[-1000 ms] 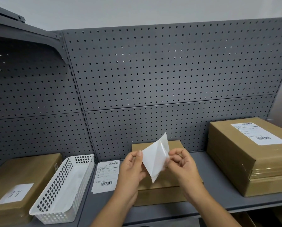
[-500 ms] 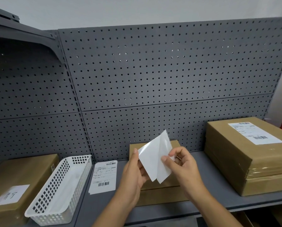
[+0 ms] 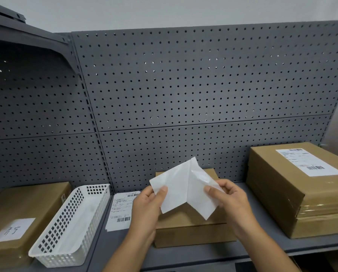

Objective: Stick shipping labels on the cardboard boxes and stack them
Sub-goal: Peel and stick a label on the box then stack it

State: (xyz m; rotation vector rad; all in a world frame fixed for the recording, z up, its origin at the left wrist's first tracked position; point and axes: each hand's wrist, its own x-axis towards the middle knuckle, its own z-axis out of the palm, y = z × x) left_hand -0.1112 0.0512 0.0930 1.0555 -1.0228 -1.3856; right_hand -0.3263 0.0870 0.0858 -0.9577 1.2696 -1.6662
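Note:
A white shipping label (image 3: pixel 176 190) is half peeled from its backing sheet (image 3: pixel 200 197), the two spread in a V above a small cardboard box (image 3: pixel 191 230) on the grey shelf. My left hand (image 3: pixel 148 209) pinches the left sheet at its lower edge. My right hand (image 3: pixel 229 201) pinches the right sheet near its top. At the right stands a stack of two larger cardboard boxes (image 3: pixel 293 195), the top one bearing a stuck label (image 3: pixel 308 161).
A pile of unused labels (image 3: pixel 121 212) lies flat on the shelf (image 3: pixel 242 250) left of the small box. A white perforated basket (image 3: pixel 70 224) sits further left, beside a cardboard box with a handwritten note (image 3: pixel 25 218). A grey pegboard (image 3: pixel 183 95) backs the shelf.
The two sheets have spread much wider apart. My left hand pulled its sheet leftward while my right hand moved to the right.

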